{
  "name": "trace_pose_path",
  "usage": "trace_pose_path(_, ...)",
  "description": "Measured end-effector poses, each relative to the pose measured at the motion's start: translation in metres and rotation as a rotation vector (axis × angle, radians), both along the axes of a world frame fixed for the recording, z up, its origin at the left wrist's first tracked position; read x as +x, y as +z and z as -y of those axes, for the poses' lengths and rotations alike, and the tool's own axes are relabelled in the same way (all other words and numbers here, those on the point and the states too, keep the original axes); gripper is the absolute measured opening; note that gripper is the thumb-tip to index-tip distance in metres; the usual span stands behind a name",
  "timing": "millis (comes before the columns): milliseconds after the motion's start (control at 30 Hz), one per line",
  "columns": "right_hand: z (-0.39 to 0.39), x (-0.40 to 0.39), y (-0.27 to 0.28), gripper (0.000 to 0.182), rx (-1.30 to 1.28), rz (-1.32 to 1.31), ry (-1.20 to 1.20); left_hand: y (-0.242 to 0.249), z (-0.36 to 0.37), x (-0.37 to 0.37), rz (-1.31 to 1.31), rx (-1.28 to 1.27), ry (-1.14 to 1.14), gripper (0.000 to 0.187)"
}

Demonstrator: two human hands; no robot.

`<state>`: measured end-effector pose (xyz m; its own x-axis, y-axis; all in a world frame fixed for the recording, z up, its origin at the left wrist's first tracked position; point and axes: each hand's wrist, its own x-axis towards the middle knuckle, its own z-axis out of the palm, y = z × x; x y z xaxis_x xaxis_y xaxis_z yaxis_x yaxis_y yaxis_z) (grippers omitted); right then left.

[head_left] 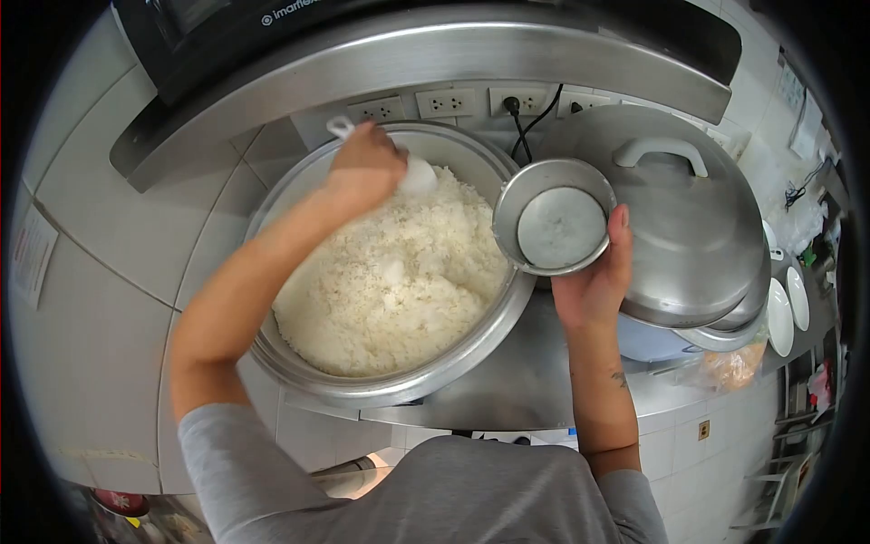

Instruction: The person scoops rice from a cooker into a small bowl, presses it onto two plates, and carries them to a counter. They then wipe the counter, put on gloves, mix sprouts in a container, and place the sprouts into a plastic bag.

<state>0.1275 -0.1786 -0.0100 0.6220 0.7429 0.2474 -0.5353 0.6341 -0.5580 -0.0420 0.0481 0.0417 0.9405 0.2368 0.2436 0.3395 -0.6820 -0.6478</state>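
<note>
A big round metal pot (489, 340) is heaped with white rice (390, 281). Over its upper part, my left hand (367, 172) is closed round a white paddle (419, 177); the handle end sticks out behind the fist, and the blade is at the rice. Just right of the pot's rim, my right hand (594, 286) holds a small round metal bowl (562, 225) from its right and lower side, thumb along the rim. The bowl is tilted toward me and looks empty inside.
A large domed metal lid (693, 236) with a grey handle covers another pot at the right. Behind are wall sockets (444, 102) with a black plug and cord, under a steel shelf (408, 59) carrying a black appliance. White dishes (779, 317) stand at the far right.
</note>
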Motion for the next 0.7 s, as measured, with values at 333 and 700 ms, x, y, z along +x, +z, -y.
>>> trace_pose_path(333,0.005,0.0,-0.005,0.049,0.041,0.017,0.039,-0.029,-0.044,0.041,-0.208,-0.114,0.172,0.019)
trace_pose_path(700,-0.004,-0.015,0.011,0.045,0.091,-0.029,0.118,-0.008,0.07,-0.013,-0.187,-0.23,-0.016,0.02)
